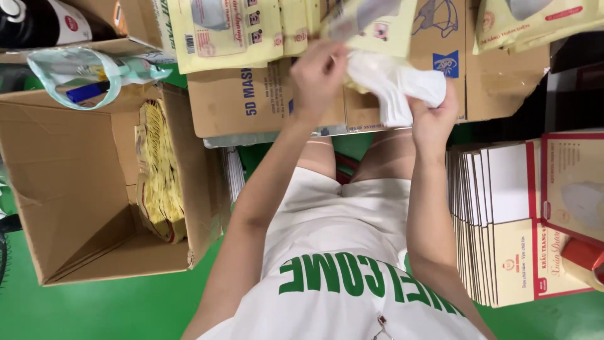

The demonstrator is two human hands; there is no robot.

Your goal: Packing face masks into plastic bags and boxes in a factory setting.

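— Grips?
— Left hand [318, 75] pinched the yellow pouch [377, 28]; right hand [434, 119] clamped the white mask [390, 85], just below the pouch.
— Hazard?
— The bunched mask could likely slip and fall onto the green floor [126, 308].

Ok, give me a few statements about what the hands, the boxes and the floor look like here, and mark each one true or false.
1. Both hands, left hand and right hand, hold a white cloth piece. True.
2. The open cardboard box holds yellow packets. True.
3. The floor is red. False: it is green.
4. The stack of flat cards lies inside the open box. False: it stands outside, beside the right arm.
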